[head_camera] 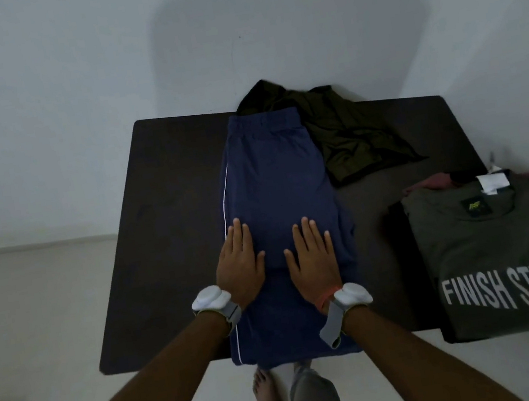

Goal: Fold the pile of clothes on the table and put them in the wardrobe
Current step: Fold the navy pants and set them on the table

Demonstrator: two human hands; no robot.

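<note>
Pale floor (33,323) below. A dark, matte, rectangular table (159,199) stands against a plain grey wall (63,76). The left hand (240,263) and right hand (313,255) lie flat, fingers straight, pressing on smooth navy trousers (272,171) with a white side stripe, laid lengthwise and overhanging the near edge. Right of the fingers: a folded grey T-shirt (493,250) with printed lettering. Beyond the fingertips, beside the waistband: a crumpled dark olive garment (350,138).

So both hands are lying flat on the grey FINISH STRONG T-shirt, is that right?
No. The head view shows the left hand and right hand lying flat on the navy blue pants; the grey T-shirt lies untouched beside them.
</note>
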